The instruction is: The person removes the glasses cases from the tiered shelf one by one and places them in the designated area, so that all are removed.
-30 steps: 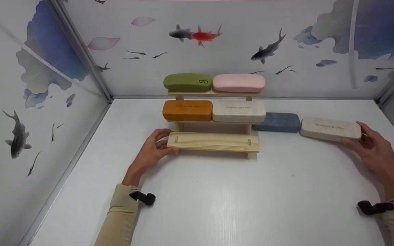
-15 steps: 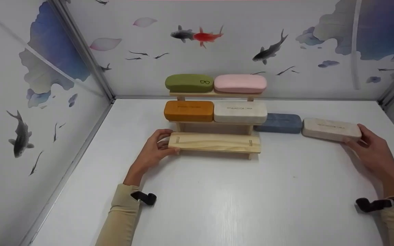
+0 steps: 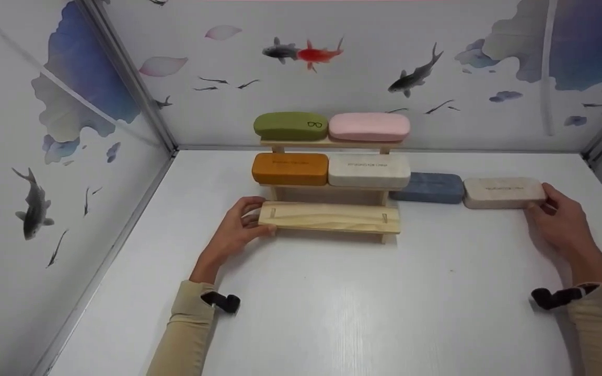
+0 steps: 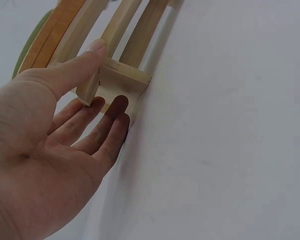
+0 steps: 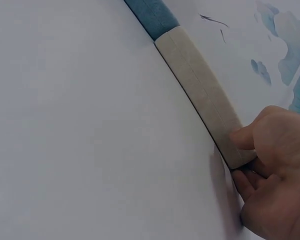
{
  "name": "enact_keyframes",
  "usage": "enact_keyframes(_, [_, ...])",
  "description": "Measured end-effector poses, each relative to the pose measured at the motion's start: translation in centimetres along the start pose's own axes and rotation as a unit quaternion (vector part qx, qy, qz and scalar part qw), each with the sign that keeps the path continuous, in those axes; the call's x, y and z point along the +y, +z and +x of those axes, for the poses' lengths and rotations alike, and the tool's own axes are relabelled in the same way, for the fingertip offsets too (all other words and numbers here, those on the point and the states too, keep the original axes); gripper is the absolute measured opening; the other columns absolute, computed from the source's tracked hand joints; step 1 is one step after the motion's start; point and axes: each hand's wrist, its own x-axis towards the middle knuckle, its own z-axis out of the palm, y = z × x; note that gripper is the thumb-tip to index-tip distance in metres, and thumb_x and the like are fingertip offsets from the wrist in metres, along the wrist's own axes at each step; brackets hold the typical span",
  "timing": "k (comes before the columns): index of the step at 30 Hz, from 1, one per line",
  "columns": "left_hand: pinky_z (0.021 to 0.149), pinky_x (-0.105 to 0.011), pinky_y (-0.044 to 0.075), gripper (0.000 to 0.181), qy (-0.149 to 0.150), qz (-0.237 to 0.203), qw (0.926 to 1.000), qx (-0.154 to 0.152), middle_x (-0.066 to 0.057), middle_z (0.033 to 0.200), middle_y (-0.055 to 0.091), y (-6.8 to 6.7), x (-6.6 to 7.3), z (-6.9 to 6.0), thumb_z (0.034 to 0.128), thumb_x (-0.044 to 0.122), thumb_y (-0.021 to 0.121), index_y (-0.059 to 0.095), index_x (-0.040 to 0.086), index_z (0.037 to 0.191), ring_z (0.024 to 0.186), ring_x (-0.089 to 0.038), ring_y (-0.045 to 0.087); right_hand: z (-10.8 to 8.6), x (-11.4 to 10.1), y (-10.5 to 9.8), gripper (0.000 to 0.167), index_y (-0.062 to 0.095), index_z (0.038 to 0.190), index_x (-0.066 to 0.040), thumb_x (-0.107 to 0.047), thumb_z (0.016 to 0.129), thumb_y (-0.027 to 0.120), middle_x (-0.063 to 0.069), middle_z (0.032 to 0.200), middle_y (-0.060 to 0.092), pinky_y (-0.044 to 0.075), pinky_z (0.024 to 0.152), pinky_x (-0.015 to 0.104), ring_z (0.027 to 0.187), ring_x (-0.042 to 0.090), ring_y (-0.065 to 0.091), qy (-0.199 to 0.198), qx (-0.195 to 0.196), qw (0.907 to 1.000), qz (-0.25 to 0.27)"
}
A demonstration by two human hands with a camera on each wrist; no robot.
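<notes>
A stepped wooden display rack (image 3: pixel 330 218) stands on the table, its lowest board bare. My left hand (image 3: pixel 234 230) grips that board's left end; in the left wrist view the thumb (image 4: pixel 92 52) lies along the board's edge and the other fingers curl beneath it. At the right, my right hand (image 3: pixel 562 219) holds the right end of a beige glasses case (image 3: pixel 505 193) between thumb and fingers. The case lies flat on the table, its left end against a blue glasses case (image 3: pixel 433 188). Part of the blue case is hidden behind the rack.
On the middle tier sit an orange glasses case (image 3: pixel 289 169) and an off-white glasses case (image 3: pixel 369 171). The top tier bears a green case (image 3: pixel 289 127) and a pink case (image 3: pixel 369 127). Fish-patterned white walls (image 3: pixel 217 109) enclose the table (image 3: pixel 363 303).
The right hand has swung the beige case's right end backward and a little left, so it lies straighter in line with the blue case. The left hand keeps its place on the rack.
</notes>
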Motion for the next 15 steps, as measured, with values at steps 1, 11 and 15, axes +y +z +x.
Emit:
enact_keyframes(1, [0.107,-0.036,0.060,0.077,0.000,-0.001,1.0000,-0.001,-0.010,0.163,0.051,-0.01,-0.01,0.01,0.0910,0.016,0.090,0.047,0.014,0.155,0.143,-0.033,0.061,0.03,-0.15,0.11,0.078,-0.001,0.173,-0.013,-0.045,0.115,0.040,0.033,0.176,0.012,0.023,0.130,0.069,0.159,0.059,0.023,0.003,0.004,1.0000,0.002])
enact_keyframes(11, [0.106,-0.034,0.061,0.077,0.001,-0.003,1.0000,0.000,-0.011,0.163,0.050,0.04,0.03,0.06,0.0919,0.014,0.089,0.045,0.011,0.156,0.143,-0.034,0.061,0.20,-0.65,0.97,0.078,0.000,0.174,-0.014,-0.045,0.115,0.040,0.033,0.177,0.011,0.022,0.128,0.072,0.161,0.058,0.021,0.012,0.026,0.9995,0.016])
enact_keyframes(15, [0.103,-0.033,0.062,0.078,0.002,-0.001,1.0000,-0.001,-0.011,0.162,0.051,0.13,0.07,0.06,0.0921,0.013,0.089,0.045,0.010,0.156,0.141,-0.033,0.063,0.12,-0.40,0.98,0.077,-0.003,0.174,-0.014,-0.044,0.115,0.036,0.032,0.177,0.010,0.020,0.129,0.071,0.162,0.057,0.019,0.013,0.027,0.9994,0.019])
